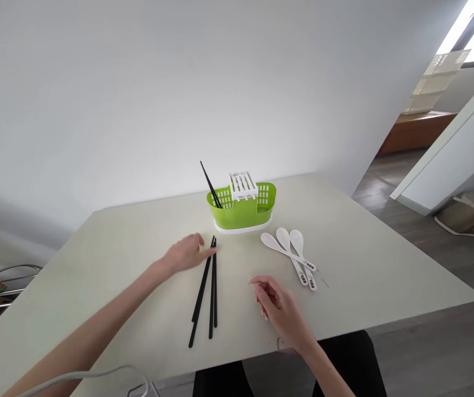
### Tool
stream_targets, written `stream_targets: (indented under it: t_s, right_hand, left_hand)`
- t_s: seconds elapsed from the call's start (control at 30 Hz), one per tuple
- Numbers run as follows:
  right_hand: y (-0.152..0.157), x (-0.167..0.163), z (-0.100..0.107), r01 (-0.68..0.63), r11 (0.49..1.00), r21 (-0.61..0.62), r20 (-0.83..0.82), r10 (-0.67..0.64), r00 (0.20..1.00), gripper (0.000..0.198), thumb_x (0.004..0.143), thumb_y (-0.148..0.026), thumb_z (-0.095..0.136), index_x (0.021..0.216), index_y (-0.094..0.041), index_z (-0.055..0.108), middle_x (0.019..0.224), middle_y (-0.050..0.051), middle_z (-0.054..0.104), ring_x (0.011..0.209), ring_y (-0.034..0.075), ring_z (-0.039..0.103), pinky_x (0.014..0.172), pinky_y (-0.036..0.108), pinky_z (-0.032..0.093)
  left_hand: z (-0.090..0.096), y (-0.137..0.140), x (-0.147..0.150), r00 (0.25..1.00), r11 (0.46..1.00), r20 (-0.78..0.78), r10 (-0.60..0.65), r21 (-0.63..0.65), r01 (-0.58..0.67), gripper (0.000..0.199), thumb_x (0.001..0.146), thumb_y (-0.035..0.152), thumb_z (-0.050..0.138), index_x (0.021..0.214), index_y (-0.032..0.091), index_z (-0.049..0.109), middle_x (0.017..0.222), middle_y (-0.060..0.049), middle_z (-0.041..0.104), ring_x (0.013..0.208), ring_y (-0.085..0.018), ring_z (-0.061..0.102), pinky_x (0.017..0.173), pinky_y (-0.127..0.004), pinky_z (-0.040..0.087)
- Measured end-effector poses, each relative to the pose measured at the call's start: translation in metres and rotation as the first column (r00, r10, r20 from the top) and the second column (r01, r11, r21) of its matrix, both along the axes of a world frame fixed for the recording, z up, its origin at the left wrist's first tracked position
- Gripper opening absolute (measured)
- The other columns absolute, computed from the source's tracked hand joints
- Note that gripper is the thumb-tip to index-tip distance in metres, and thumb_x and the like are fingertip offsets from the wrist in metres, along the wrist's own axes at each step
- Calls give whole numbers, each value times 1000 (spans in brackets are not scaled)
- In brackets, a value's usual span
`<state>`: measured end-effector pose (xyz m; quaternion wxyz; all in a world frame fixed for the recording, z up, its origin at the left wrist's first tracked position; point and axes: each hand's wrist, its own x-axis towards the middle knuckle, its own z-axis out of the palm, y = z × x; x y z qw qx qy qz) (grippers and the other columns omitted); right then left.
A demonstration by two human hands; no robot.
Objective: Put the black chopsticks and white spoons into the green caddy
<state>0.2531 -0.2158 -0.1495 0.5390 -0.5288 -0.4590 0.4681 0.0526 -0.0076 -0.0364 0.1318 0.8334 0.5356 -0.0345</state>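
My left hand (187, 252) is over the top ends of several black chopsticks (213, 298) lying loosely together on the table. Its thumb and index finger are apart, with nothing between them. My right hand (276, 306) rests low near the table's front edge, fingers curled in and thumb tip close to the index finger, holding nothing visible. Behind both hands stands a green basket (240, 215) with a white base and a white slatted rack (243, 186) across its middle. Black chopsticks (209, 184) lean in its left compartment. Three white spoons (283, 238) lie overlapping right of the chopsticks.
The pale table (137, 237) stands against a white wall (170, 99). A white cable (83, 374) crosses at the lower left, over my left forearm. A metal rack (0, 292) is beyond the table's left side. At the right are a floor and a doorway.
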Motion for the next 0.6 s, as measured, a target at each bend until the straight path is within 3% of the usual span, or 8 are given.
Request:
stream_targets:
  t_s: [0.1, 0.23, 0.4, 0.6]
  right_hand:
    - [-1, 0, 1, 8, 1000, -4, 11, -8, 1000, 43, 105, -56, 50, 121, -20, 66, 79, 0, 58, 62, 14, 50, 57, 28, 41]
    - [-1, 0, 2, 23, 1000, -3, 30, -23, 999, 43, 105, -57, 50, 119, -20, 67, 78, 0, 59, 62, 15, 52, 59, 28, 42]
    - [-1, 1, 2, 27, 1000, 2, 30, -27, 999, 44, 104, -58, 51, 120, -20, 67, 78, 1, 59, 63, 15, 52, 59, 29, 43]
    - [-2, 1, 3, 22, 1000, -4, 36, -22, 999, 45, 105, -58, 50, 121, -20, 67, 80, 1, 60, 64, 15, 52, 59, 29, 43]
  left_hand:
    - [-13, -33, -10, 994, 998, -100, -31, -53, 25, 48, 90, 69, 51, 99, 22, 61, 114, -15, 74, 99, -33, 72, 75, -40, 51]
    - [-9, -53, -14, 987, 999, -161, -21, -50, 13, 36, 96, 55, 46, 102, 22, 60, 111, -14, 73, 97, -33, 72, 75, -40, 50]
    - [2, -55, -12, 945, 997, -320, -69, -37, 60, 21, 93, 32, 47, 96, 20, 64, 106, -16, 74, 94, -33, 72, 76, -41, 51]
    - [-3, -41, -21, 890, 997, -456, -15, 63, 50, 16, 77, 10, 52, 77, 19, 66, 92, -20, 75, 88, -37, 74, 73, -43, 51]
